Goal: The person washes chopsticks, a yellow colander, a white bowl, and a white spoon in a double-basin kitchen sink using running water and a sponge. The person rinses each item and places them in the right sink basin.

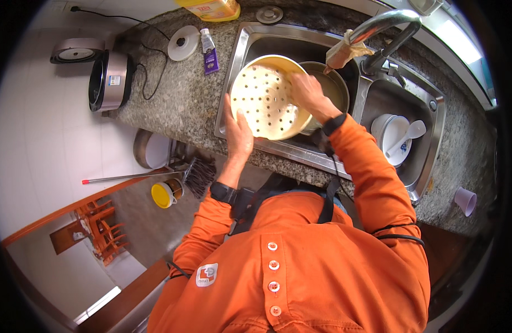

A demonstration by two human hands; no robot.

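Note:
A pale yellow steamer basket with a perforated bottom [262, 102] is held tilted over the left basin of a steel double sink [235, 66]. My left hand [239, 131] grips its lower left rim, thumb on the inside. At its right side my right hand [308, 91] reaches over the rim, its fingers blurred against the inner wall; whether it holds anything is hidden. Behind the basket, a round metal pan [339, 87] rests in the same basin. The curved faucet [381, 23] has a cloth [343, 52] wrapped around its spout end.
The right basin holds white bowls [395, 129] and a white spoon [414, 130]. On the granite counter [172, 100] are an open rice cooker [114, 81], a white lid [184, 43], a purple-and-white tube [210, 56], a yellow bottle [212, 9] and a lilac cup [465, 201]. A mop [197, 177] lies below left.

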